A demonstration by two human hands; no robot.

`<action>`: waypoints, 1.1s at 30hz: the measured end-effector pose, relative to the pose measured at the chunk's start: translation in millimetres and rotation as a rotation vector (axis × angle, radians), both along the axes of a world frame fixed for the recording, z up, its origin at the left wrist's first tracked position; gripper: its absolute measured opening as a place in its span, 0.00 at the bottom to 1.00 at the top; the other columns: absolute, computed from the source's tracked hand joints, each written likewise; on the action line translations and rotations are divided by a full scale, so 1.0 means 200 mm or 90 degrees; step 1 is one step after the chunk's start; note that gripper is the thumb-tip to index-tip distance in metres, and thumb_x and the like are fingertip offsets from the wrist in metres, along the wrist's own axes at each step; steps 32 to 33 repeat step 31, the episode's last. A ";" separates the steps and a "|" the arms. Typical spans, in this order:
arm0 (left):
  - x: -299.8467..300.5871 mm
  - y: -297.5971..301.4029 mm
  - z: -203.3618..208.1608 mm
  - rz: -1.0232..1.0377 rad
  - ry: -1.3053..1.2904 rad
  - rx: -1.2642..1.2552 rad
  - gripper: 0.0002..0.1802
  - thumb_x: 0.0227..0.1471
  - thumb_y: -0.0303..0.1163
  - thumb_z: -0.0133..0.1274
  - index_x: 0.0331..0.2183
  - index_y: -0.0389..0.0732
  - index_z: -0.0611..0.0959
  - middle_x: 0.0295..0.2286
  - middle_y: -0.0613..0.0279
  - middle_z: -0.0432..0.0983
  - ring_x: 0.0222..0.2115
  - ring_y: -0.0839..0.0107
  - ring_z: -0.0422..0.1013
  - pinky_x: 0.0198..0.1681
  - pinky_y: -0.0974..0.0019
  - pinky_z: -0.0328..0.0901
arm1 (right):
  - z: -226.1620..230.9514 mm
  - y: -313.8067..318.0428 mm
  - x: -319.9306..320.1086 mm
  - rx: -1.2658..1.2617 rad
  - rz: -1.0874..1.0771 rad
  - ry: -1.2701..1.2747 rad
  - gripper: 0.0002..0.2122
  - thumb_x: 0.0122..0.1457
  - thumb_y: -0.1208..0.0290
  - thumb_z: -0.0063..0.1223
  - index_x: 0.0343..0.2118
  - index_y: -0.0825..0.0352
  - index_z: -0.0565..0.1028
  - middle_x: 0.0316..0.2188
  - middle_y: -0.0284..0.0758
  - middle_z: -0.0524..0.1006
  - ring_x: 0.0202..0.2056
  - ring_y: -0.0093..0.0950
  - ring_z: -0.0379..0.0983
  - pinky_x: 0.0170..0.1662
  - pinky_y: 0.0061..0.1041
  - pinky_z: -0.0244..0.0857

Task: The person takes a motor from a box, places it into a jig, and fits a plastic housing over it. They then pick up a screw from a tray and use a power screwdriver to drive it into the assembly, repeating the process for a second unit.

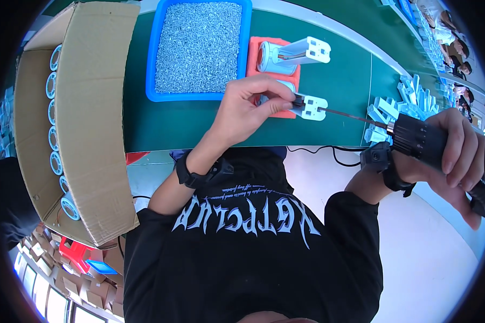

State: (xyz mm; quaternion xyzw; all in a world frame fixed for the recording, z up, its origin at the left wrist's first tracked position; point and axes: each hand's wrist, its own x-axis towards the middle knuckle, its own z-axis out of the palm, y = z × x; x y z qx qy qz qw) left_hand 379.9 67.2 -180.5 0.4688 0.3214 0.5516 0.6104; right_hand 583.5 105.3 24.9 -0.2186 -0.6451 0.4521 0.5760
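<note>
My right hand (461, 153) is wrapped round a black power screwdriver (419, 138). Its long thin bit reaches left to the end of a pale blue plastic housing (313, 108) with holes in its flat end. Whether the tip sits in a hole or on a screw is too small to tell. With thumb and fingers closed, my left hand (253, 103) pinches a small black part (298, 100) against that same end. The rest of this housing lies behind the hand, over a red-orange foam holder (275, 79). A second pale blue housing (279, 58) rests on the holder's far part, a brown wire inside it.
A blue tray (150, 70) full of small metal screws stands left of the holder. At the left is an open cardboard box (97, 118) with several round ring-ended parts (54, 138). Pale blue plastic pieces (385, 110) lie piled at the right. Black cable (334, 151) hangs by the table edge.
</note>
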 end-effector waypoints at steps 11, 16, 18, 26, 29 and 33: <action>-0.01 0.01 -0.02 -0.044 -0.023 -0.024 0.07 0.46 0.15 0.56 0.31 0.33 0.83 0.30 0.60 0.79 0.31 0.74 0.75 0.36 0.73 0.70 | -0.11 0.08 0.10 0.041 0.143 0.072 0.29 0.46 0.41 0.59 0.42 0.60 0.67 0.24 0.31 0.71 0.20 0.25 0.71 0.25 0.26 0.70; -0.03 0.02 0.02 0.066 0.189 0.197 0.08 0.43 0.18 0.59 0.31 0.35 0.84 0.30 0.58 0.79 0.30 0.67 0.76 0.33 0.69 0.69 | -0.14 0.08 0.10 0.060 0.189 0.066 0.27 0.46 0.42 0.61 0.38 0.61 0.69 0.24 0.30 0.71 0.21 0.24 0.72 0.26 0.24 0.70; -0.07 0.03 0.05 0.123 0.287 0.309 0.09 0.42 0.19 0.60 0.31 0.37 0.84 0.30 0.57 0.79 0.29 0.65 0.76 0.32 0.67 0.69 | -0.15 0.08 0.07 0.068 0.213 0.054 0.27 0.45 0.43 0.62 0.37 0.61 0.69 0.24 0.30 0.71 0.21 0.24 0.72 0.27 0.24 0.70; -0.37 0.08 0.09 0.110 0.766 0.206 0.08 0.42 0.27 0.60 0.30 0.40 0.83 0.25 0.57 0.75 0.30 0.59 0.73 0.33 0.59 0.67 | -0.21 0.15 -0.02 0.129 0.364 -0.018 0.24 0.44 0.45 0.65 0.32 0.62 0.72 0.25 0.30 0.72 0.22 0.24 0.73 0.28 0.21 0.70; -0.39 0.07 0.05 0.066 0.852 0.136 0.05 0.44 0.27 0.58 0.28 0.40 0.82 0.24 0.57 0.73 0.30 0.58 0.73 0.34 0.57 0.67 | -0.20 0.20 -0.05 0.169 0.445 -0.059 0.23 0.44 0.46 0.66 0.30 0.63 0.72 0.25 0.30 0.72 0.23 0.23 0.74 0.29 0.20 0.70; -0.38 0.09 0.01 0.022 0.836 0.095 0.04 0.45 0.27 0.57 0.28 0.40 0.81 0.24 0.58 0.71 0.29 0.59 0.71 0.33 0.56 0.65 | -0.21 0.23 -0.08 0.194 0.481 -0.072 0.23 0.44 0.47 0.67 0.28 0.63 0.73 0.25 0.30 0.72 0.23 0.23 0.74 0.29 0.19 0.70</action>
